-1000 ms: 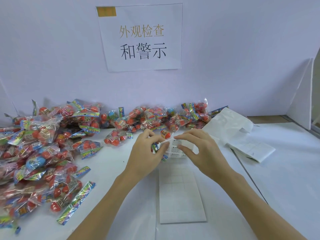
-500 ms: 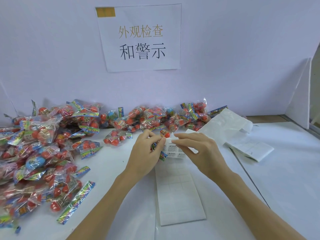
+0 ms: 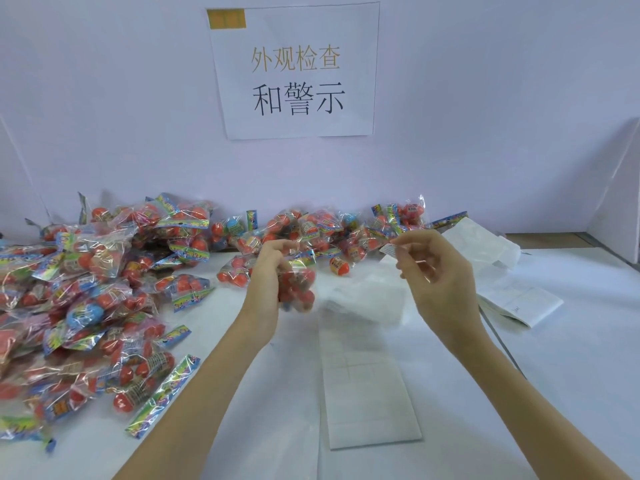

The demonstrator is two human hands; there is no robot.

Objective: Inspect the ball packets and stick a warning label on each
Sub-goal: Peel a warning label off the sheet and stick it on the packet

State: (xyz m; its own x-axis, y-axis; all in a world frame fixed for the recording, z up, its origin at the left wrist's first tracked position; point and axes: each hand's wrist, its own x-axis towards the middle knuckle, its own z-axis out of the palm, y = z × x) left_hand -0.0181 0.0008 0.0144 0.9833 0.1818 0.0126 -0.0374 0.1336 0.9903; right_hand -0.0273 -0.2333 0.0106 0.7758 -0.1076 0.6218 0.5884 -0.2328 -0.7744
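Left hand (image 3: 273, 271) grips one ball packet (image 3: 298, 282); right hand (image 3: 433, 271) pinches a peeled warning label (image 3: 389, 249). Beside the packet, the unlabelled-looking pile (image 3: 86, 289) remains.

This looks like a packing or quality-check station in a small factory or workshop. A white worktop (image 3: 571, 375) is fenced by plain white boards (image 3: 485, 133), with a printed paper sign (image 3: 298, 71) in Chinese characters taped to the back one. A big heap of identical ball packets (image 3: 86, 289) covers the left, and label sheets (image 3: 370, 393) lie in the middle.
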